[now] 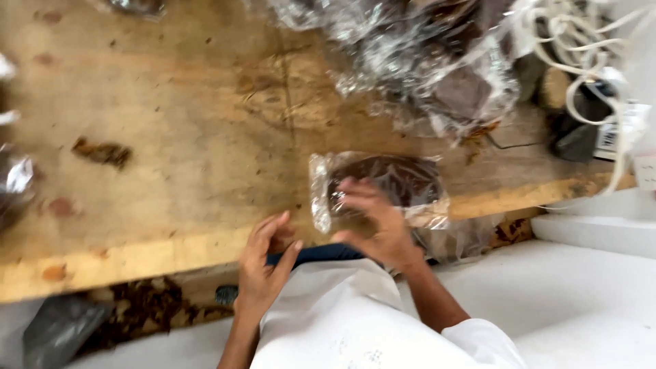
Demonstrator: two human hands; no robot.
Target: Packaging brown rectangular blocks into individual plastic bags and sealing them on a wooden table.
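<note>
A clear plastic bag with a dark brown slab inside (389,179) lies flat near the front edge of the worn wooden table (171,157). My right hand (372,222) rests on its near left part, fingers spread over the plastic. At the table's front edge, just left of the bag, is my left hand (263,263), fingers loosely apart, holding nothing I can see. The picture is blurred by motion.
A heap of clear bags with dark contents (424,55) lies at the back right. White cables and a dark device (588,102) sit at the far right. A brown scrap (102,152) lies at the left. Dark debris (147,307) sits under the table edge.
</note>
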